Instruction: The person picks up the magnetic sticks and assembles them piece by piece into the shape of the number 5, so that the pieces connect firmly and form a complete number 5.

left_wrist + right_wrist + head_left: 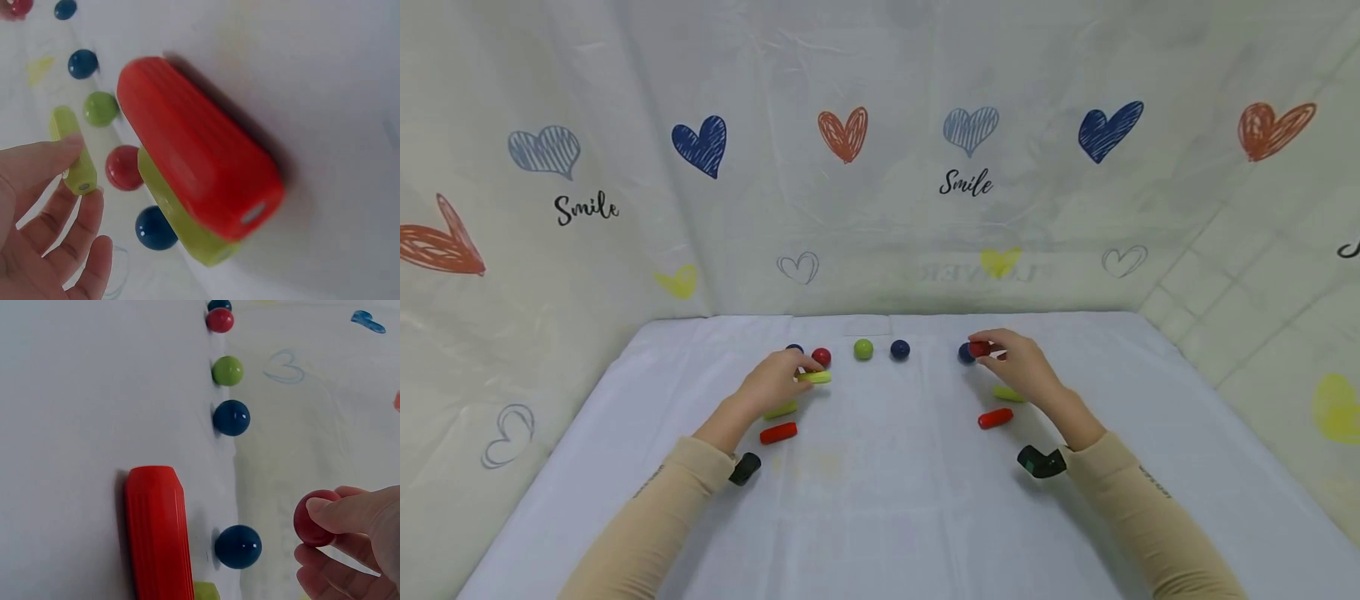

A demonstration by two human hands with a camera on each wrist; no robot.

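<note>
In the head view my left hand (775, 382) pinches a yellow-green ribbed stick (74, 153), whose end shows a small metal disc, between thumb and fingers. It is held above the table's left part, near a red ball (822, 357) and a blue ball (156, 228). Below that hand lie a red stick (194, 137) and another yellow-green stick (178, 215), side by side. My right hand (1028, 367) pinches a red ball (312, 519) between thumb and fingers, close to a blue ball (238, 547). Under the right arm lie a red stick (996, 418) and a yellow-green stick (1008, 393).
Along the table's far edge, between the hands, sit a green ball (863, 348) and a blue ball (900, 350). A white cloth (880, 517) covers the table. Behind it hangs a pale curtain (895, 67) printed with hearts.
</note>
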